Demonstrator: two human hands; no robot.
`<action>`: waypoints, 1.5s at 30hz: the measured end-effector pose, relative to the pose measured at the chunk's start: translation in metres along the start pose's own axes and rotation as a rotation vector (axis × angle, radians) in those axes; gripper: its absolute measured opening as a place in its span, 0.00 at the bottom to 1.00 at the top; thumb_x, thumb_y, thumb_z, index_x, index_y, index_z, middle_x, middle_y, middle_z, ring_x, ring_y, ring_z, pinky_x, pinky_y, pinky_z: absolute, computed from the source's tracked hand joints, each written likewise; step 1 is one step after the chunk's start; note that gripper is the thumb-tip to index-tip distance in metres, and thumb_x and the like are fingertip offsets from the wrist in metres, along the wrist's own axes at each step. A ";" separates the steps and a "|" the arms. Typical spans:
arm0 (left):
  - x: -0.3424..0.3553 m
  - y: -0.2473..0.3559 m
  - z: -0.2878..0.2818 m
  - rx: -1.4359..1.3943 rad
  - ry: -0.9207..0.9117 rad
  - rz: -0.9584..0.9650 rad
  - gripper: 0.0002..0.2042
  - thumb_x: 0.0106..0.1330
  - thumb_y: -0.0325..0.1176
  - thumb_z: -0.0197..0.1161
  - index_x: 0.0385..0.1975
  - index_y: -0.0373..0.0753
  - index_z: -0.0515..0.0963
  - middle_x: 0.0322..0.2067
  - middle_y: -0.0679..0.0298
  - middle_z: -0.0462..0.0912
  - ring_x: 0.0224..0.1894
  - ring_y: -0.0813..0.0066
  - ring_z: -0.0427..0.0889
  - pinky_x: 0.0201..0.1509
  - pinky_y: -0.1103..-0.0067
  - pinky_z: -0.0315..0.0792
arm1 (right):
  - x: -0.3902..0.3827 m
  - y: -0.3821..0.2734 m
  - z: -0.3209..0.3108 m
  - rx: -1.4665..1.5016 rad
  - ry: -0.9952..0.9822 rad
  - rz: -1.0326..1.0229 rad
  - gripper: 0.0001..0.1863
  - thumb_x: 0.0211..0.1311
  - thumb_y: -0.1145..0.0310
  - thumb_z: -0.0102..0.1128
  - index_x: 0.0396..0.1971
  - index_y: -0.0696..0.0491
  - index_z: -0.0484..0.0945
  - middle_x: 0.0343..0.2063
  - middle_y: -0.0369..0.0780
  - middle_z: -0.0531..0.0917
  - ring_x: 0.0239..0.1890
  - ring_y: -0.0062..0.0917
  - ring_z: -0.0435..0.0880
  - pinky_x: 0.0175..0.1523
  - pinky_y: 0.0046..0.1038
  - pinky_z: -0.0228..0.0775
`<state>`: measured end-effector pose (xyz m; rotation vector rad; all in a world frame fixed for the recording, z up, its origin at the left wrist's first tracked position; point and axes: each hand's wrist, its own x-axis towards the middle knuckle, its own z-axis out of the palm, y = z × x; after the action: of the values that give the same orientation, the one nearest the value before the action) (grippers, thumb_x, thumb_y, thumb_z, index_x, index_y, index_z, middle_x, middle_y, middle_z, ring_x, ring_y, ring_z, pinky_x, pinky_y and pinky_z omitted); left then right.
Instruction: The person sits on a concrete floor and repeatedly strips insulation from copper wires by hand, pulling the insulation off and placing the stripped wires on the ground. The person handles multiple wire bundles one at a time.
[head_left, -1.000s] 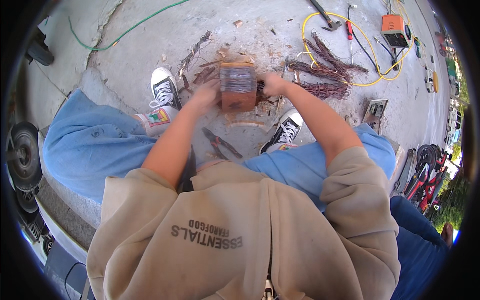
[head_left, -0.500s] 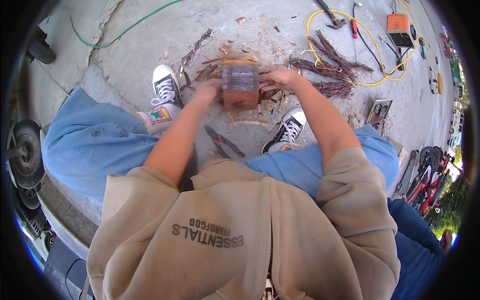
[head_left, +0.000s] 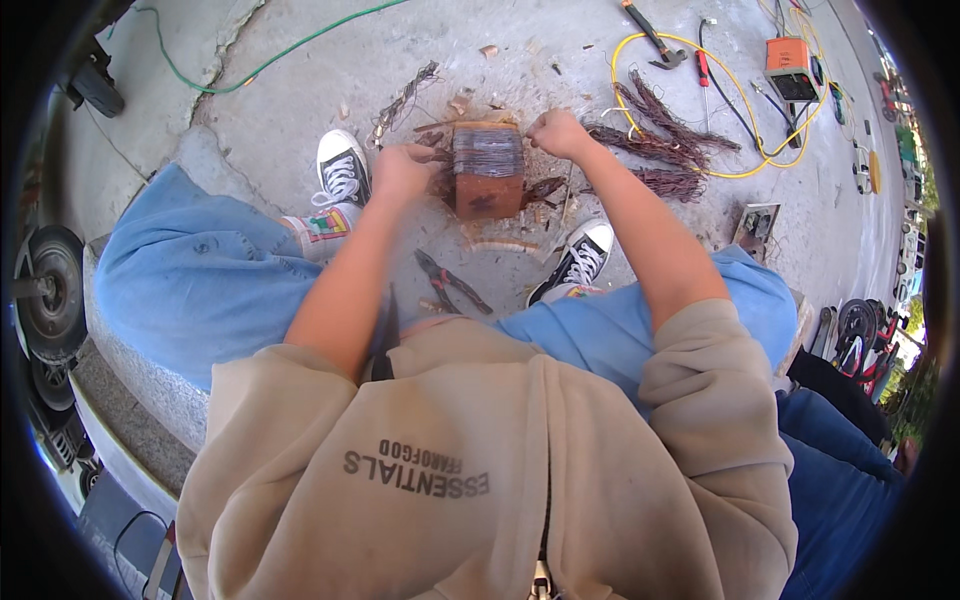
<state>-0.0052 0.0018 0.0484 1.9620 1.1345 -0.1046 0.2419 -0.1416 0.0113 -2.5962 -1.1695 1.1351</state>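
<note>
A rusty, block-shaped transformer (head_left: 489, 196) sits on the concrete between my shoes, a dark wire winding (head_left: 488, 153) wrapped across its top. At its left side is my left hand (head_left: 403, 172), fingers curled; whatever they grip is hidden. Beyond the far right corner, a little apart from the block, my right hand (head_left: 558, 134) has its fingers pinched together. Anything in that pinch is too fine to make out. Dark wire ends (head_left: 543, 190) stick out from the block's right side. Closer to me lie pliers (head_left: 452, 282) with dark handles.
Bundles of stripped wire (head_left: 665, 130) lie to the right, near a yellow hose (head_left: 617, 60), a hammer (head_left: 657, 38) and a red-handled screwdriver (head_left: 704, 75). An orange box-shaped device (head_left: 790, 68) stands farther right. A green hose (head_left: 270, 66) runs across the far left floor.
My right hand has moved from the block's right side up and away, its fingers now pinched. My left hand has drawn slightly left and toward me. The block stays in place.
</note>
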 end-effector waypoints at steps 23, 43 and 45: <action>-0.024 0.032 -0.007 -0.778 -0.214 -0.133 0.15 0.66 0.27 0.60 0.50 0.27 0.72 0.41 0.58 0.80 0.41 0.73 0.82 0.50 0.82 0.77 | -0.115 -0.001 -0.093 -0.285 -0.050 -0.260 0.43 0.40 0.49 0.78 0.53 0.61 0.71 0.37 0.52 0.83 0.41 0.42 0.82 0.49 0.36 0.72; 0.019 -0.013 0.055 -0.887 -0.504 -0.468 0.15 0.74 0.31 0.42 0.54 0.41 0.74 0.51 0.65 0.79 0.53 0.74 0.77 0.58 0.74 0.71 | -0.027 0.005 0.066 -0.073 -0.047 -0.316 0.13 0.46 0.73 0.64 0.33 0.61 0.80 0.37 0.53 0.83 0.43 0.46 0.83 0.47 0.39 0.76; 0.011 0.004 0.043 -0.872 -0.529 -0.537 0.15 0.74 0.29 0.42 0.54 0.42 0.75 0.51 0.66 0.80 0.52 0.74 0.77 0.57 0.74 0.72 | -0.022 0.000 0.060 0.021 -0.107 -0.275 0.13 0.45 0.73 0.64 0.34 0.62 0.81 0.39 0.54 0.83 0.42 0.46 0.83 0.46 0.38 0.75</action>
<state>0.0180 -0.0220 0.0184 0.7723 1.0597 -0.3277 0.1930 -0.1694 -0.0185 -2.2916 -1.4713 1.2286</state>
